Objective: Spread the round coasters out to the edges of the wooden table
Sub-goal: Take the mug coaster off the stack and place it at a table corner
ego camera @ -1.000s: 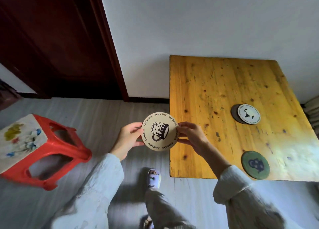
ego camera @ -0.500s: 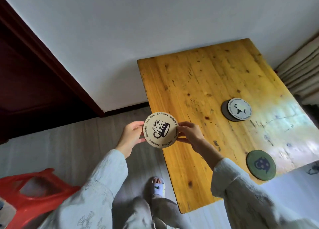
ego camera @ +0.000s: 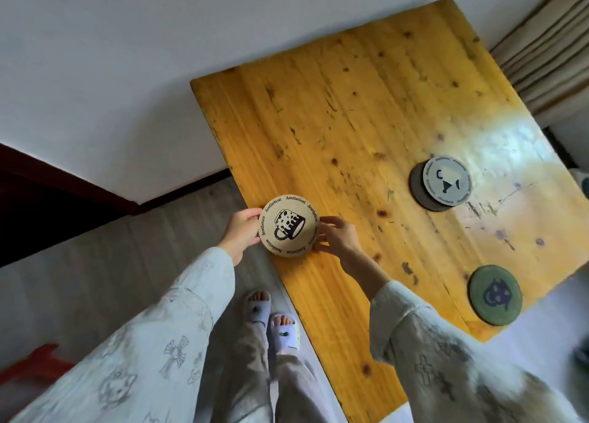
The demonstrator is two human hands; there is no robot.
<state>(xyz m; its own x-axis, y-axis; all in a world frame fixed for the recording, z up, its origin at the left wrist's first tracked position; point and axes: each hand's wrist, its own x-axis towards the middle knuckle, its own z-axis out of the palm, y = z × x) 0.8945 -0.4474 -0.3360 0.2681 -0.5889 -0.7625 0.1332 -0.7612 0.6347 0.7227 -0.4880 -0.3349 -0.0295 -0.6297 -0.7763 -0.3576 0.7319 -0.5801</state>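
The mug coaster [ego camera: 288,225] is held between both hands right at the table's [ego camera: 334,110] left edge, partly over the wood and partly over the floor [ego camera: 153,247]. Whether its underside already touches the tabletop I cannot tell. It is a pale round disc, with no long axis to speak of, printed with a dark spotted mug and a ring of lettering around the rim.

The left hand [ego camera: 240,233] pinches its outer rim from off the table side, fingers curled together against the edge. The right hand [ego camera: 338,238] holds the opposite rim from over the wood, fingers lightly spread, tips on the disc. Both hands are equally close; the coaster lies straight between them, so setting it down probably needs only a short lowering and a release.

Farther in, toward the right edge but not at it, a grey coaster [ego camera: 447,181] lies overlapping a dark coaster [ego camera: 417,189] beneath it. These two look like the remainder of a stack yet to be spread. A green coaster [ego camera: 495,294] sits at the near edge close to the near-right corner, slightly overhanging, apparently already placed.
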